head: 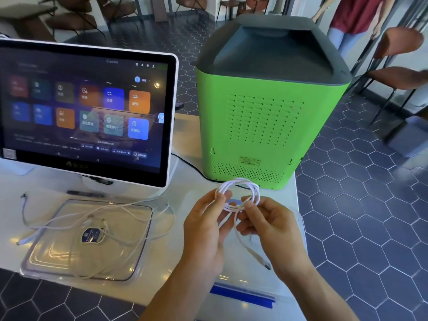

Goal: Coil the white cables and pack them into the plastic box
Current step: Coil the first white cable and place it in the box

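Observation:
A white cable [240, 191], wound into a small coil, is held above the white table between both hands. My left hand [206, 225] pinches the coil's left side. My right hand [266, 221] pinches its lower right side. The cable's free tail hangs down between my hands and ends in a USB plug [266, 265]. Loose white cables [76, 222] lie tangled over a clear plastic box lid [46, 258] with a blue sticker, at the table's front left. A clear plastic piece with a blue strip [240, 294] lies under my forearms; I cannot tell whether it is the box.
A white-framed touchscreen [85, 112] stands at the back left. A green machine with a grey top [261, 117] stands at the back right, its black cord running behind it. The table's right edge [301, 228] drops to a dark hexagon-tiled floor. Chairs and a person stand beyond.

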